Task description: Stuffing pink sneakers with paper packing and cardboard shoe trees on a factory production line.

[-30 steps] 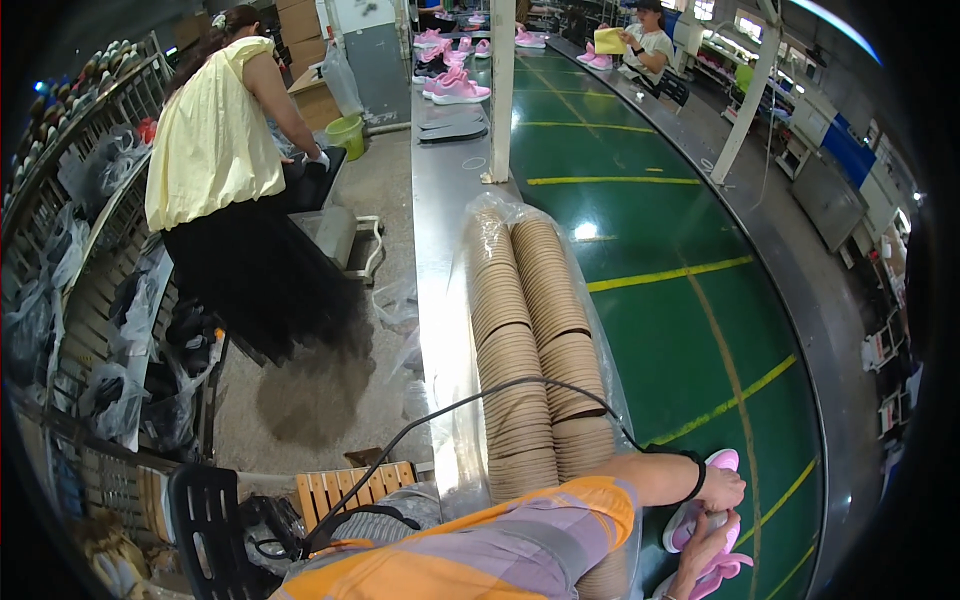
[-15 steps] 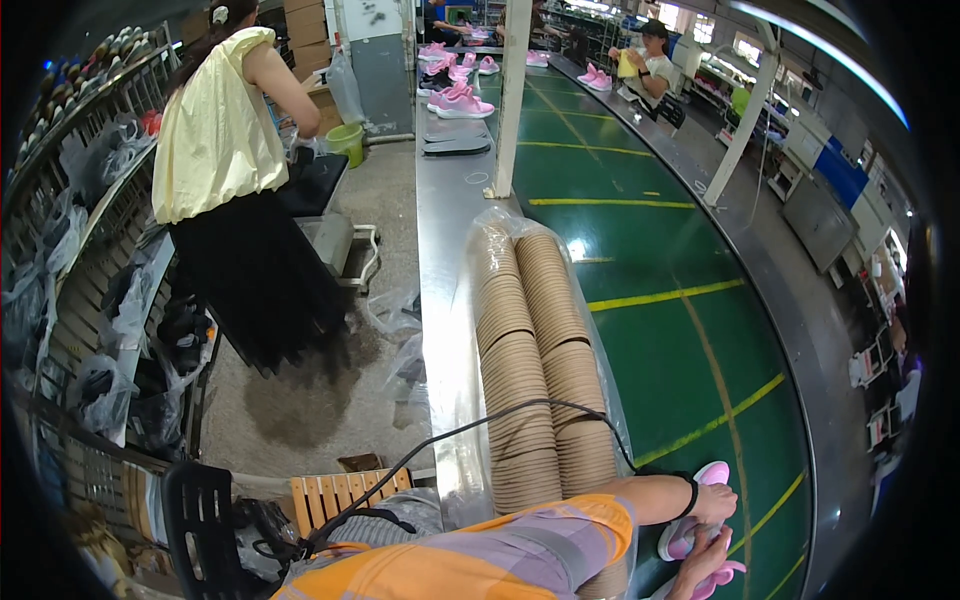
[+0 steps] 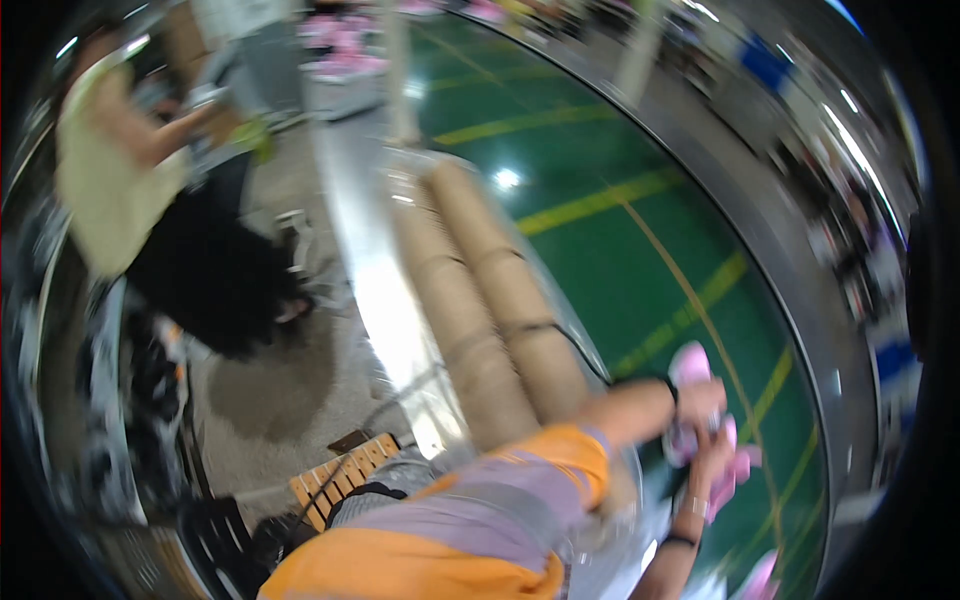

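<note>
The picture is smeared by motion. My left hand (image 3: 700, 398), with a dark band at the wrist, reaches out from my orange and lilac sleeve over the green conveyor belt (image 3: 640, 250). My right hand (image 3: 712, 462) comes up from the lower edge and meets it. Both hands grip a pink shoe (image 3: 738, 470) between them at the lower right. Its shape is too blurred to make out in detail.
Two long stacks of brown insoles in clear plastic (image 3: 490, 300) lie along the steel edge (image 3: 375, 290), just left of my arm. A person in a yellow top and black skirt (image 3: 120, 190) stands at the left. A wooden slatted stool (image 3: 335, 475) is below, and more pink shoes (image 3: 345, 65) lie far up the line.
My head has swung, so the view is blurred and the stacks now look slanted. My hands have risen higher over the belt with the pink shoe.
</note>
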Demonstrator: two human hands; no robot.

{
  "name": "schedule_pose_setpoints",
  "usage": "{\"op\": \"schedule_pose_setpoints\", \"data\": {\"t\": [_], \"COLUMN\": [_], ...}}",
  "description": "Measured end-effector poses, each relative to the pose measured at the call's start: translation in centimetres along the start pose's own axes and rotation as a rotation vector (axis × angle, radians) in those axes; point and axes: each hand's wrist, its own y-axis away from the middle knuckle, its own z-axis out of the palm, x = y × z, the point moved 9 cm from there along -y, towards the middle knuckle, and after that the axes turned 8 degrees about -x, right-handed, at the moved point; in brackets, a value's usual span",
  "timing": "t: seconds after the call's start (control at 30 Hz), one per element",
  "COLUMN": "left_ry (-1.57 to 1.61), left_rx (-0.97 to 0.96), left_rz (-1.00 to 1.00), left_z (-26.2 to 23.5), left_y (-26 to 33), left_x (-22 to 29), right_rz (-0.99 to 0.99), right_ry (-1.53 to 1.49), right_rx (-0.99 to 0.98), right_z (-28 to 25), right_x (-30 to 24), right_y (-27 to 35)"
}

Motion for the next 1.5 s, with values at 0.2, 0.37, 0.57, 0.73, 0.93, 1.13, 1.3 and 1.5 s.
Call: {"op": "schedule_pose_setpoints", "data": {"t": [0.2,0.37,0.57,0.73,0.93,1.13,1.3,1.5], "left_ry": [-0.438,-0.392,-0.5,-0.492,-0.068,0.213,-0.02,-0.168], "left_rx": [-0.314,-0.237,-0.41,-0.32,-0.404,-0.388,-0.35,-0.351], "left_rz": [-0.148,-0.147,0.05,0.069,-0.152,-0.095,-0.066,-0.082], "left_z": [1.1,0.2,2.7,2.2,-5.6,-11.8,-15.5,-12.4], "left_y": [-1.4,-1.9,-1.9,-1.5,0.7,4.0,11.3,24.5], "left_x": [-1.1,-1.1,1.0,2.8,9.8,19.6,23.7,21.8], "right_rz": [0.143,-0.159,-0.158,-0.086,0.017,0.242,-0.141,-0.12], "right_ry": [0.441,0.047,0.348,0.386,0.274,0.395,-0.121,-0.219], "right_rx": [-0.166,-0.044,-0.624,-0.668,-0.051,-0.244,0.026,0.12], "right_z": [2.0,-3.4,4.1,5.4,-9.4,-4.4,-8.3,-18.2], "right_x": [-0.3,-4.3,-4.5,-2.6,-5.1,6.2,-5.1,-15.3], "right_y": [-2.6,0.0,1.4,0.9,3.7,7.0,4.3,15.8]}}
